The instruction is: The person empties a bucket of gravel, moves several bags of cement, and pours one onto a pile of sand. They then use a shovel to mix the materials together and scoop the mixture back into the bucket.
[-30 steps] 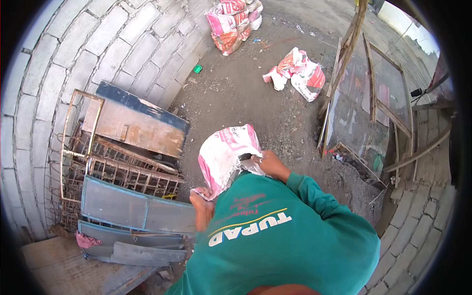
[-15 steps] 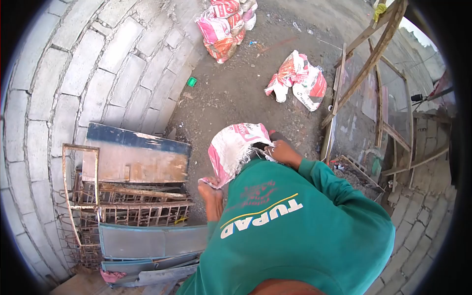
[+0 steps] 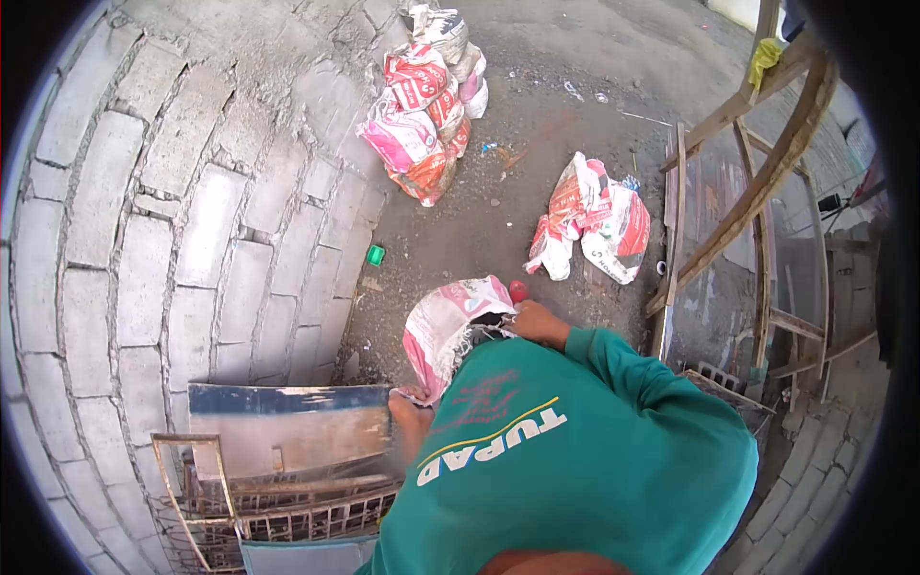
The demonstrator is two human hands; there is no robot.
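A white and pink woven sack [image 3: 443, 316] with a frayed rim hangs in front of my chest, its dark mouth partly showing. My left hand [image 3: 412, 414] pinches the sack's lower left edge. On the other side, my right hand [image 3: 540, 324] is closed on the rim beside the mouth. A small red object [image 3: 518, 290] shows just beyond my right hand; I cannot make out what it is. My green sleeves and shirt hide the sack's near side.
Several filled sacks [image 3: 422, 115] are piled by the block wall [image 3: 216, 230]; other sacks [image 3: 613, 235] lie ahead on the dirt. A green container [image 3: 375, 255] sits near the wall. Boards [image 3: 287, 441] and rusty grilles lean at left, a wooden frame [image 3: 757, 211] stands at right.
The view has tilted up, so the sack piles and boards sit lower in the picture. Both hands keep hold of the sack, and the red object beside my right hand shows more clearly.
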